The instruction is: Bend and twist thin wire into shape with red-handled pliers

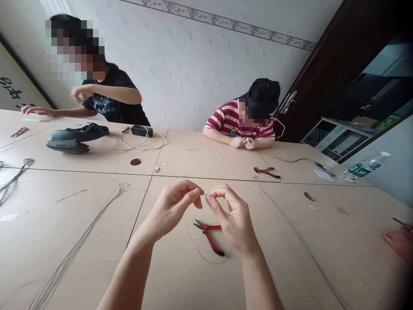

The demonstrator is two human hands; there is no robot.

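My left hand (176,209) and my right hand (232,215) meet above the table, thumb and forefinger of each pinched together. Between their fingertips is the end of a thin wire (211,262), which hangs in a wide loop down to the tabletop. Whether a small fitting sits at that end is too fine to make out. Beneath the hands lie red-and-black pliers (211,242), jaws apart, one handle partly hidden by my right hand. A bundle of thin wires (87,232) stretches along the left, and another bundle (298,232) runs along the right.
Across the table (180,284) sit a person in black (112,92) and a person in stripes (226,120). A black headset (75,137), a charger (142,131), more pliers (267,171) and a water bottle (364,168) lie about. Another person's hand (398,243) shows at right.
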